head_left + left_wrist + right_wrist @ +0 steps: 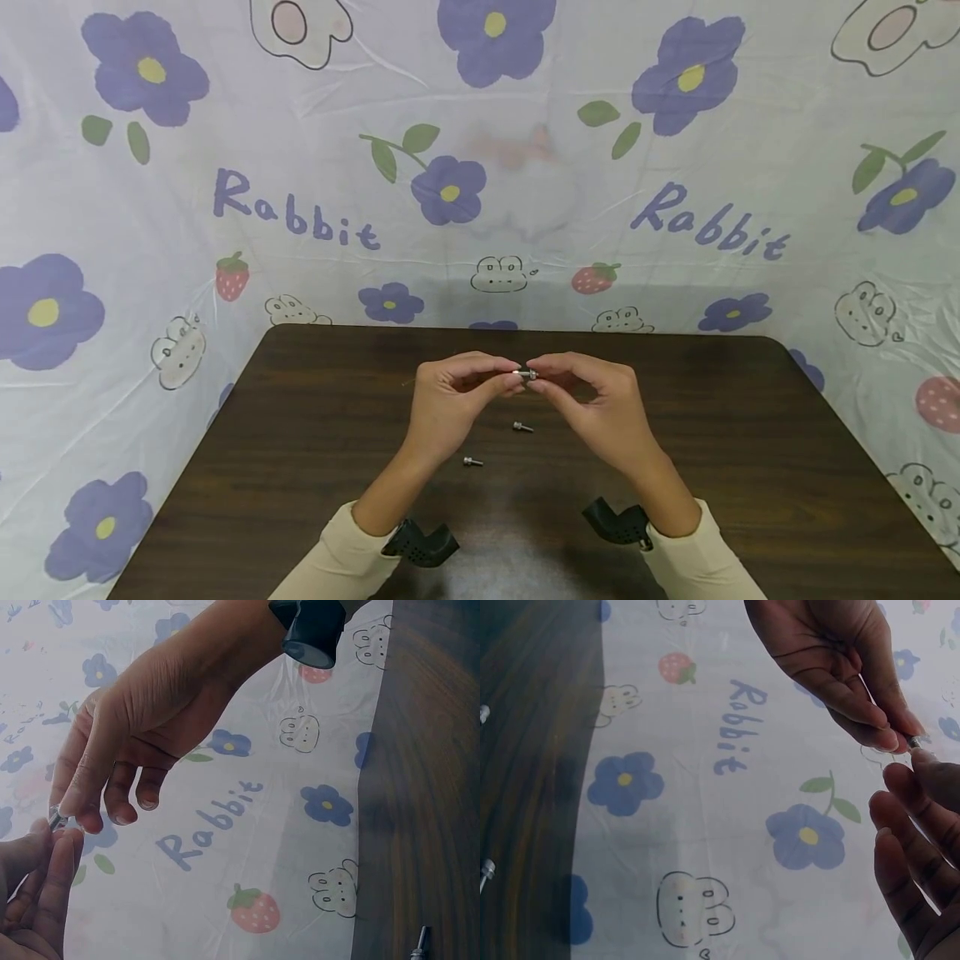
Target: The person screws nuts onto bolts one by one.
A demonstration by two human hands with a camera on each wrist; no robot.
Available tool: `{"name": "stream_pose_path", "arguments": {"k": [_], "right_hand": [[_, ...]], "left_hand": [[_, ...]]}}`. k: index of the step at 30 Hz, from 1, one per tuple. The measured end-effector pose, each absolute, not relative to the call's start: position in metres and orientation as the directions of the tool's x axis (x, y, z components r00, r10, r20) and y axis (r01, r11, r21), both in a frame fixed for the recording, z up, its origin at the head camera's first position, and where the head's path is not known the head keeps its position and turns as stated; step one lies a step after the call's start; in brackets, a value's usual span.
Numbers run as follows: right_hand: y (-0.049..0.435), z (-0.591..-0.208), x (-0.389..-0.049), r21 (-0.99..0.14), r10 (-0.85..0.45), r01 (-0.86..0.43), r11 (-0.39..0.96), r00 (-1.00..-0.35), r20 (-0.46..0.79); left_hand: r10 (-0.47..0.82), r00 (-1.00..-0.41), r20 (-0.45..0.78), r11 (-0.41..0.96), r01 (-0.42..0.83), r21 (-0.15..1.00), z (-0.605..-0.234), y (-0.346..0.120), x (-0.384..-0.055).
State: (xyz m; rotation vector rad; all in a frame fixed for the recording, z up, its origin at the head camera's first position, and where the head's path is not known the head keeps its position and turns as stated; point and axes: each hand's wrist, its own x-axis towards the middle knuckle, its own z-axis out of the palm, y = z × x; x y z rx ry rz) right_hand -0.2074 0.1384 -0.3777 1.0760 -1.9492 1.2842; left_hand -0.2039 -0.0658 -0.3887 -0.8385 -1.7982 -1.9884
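A small silver bolt (527, 374) is held up between both hands above the table, with its wider collared part toward the right. My left hand (447, 404) pinches one end with thumb and fingertips. At the other end, the thumb and forefinger of my right hand (600, 404) grip it. The left wrist view shows the bolt (56, 819) mostly covered by fingertips; in the right wrist view its metal end (915, 741) peeks out between the hands. Two similar bolts lie on the table below, one nearer the middle (522, 427) and another further left (472, 462).
The dark wood-grain table (300, 483) spreads beneath both arms. Behind it and at its sides hangs a pale cloth (510, 242) printed with flowers, rabbits and strawberries. Black devices sit at the left wrist (423, 546) and right wrist (618, 523).
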Motion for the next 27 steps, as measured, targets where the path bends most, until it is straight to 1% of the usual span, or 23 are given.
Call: {"name": "stream_pose_path", "arguments": {"k": [2, 10, 16, 19, 27], "right_hand": [[0.1381, -0.3778, -0.2073, -0.477, -0.317, -0.851, 0.218, -0.524, 0.790], [0.1368, -0.3782, -0.2057, -0.536, -0.337, -0.807, 0.249, -0.591, 0.733], [0.1378, -0.3784, -0.2060, -0.553, -0.312, -0.783, 0.284, -0.621, 0.719], [0.1393, -0.3772, -0.2065, -0.542, -0.301, -0.793, 0.279, -0.608, 0.735], [0.1401, -0.3754, -0.2072, -0.477, -0.329, -0.847, 0.233, -0.530, 0.781]], "left_hand": [[0.141, -0.771, 0.620, -0.147, 0.603, 0.784, -0.3890, -0.0659, -0.2039], [0.146, -0.761, 0.632, -0.143, 0.616, 0.775, -0.3895, -0.0646, -0.2038], [0.143, -0.774, 0.617, -0.146, 0.600, 0.787, -0.3891, -0.0647, -0.2036], [0.143, -0.773, 0.618, -0.154, 0.600, 0.785, -0.3888, -0.0655, -0.2038], [0.147, -0.768, 0.623, -0.161, 0.603, 0.781, -0.3880, -0.0658, -0.2032]]}}
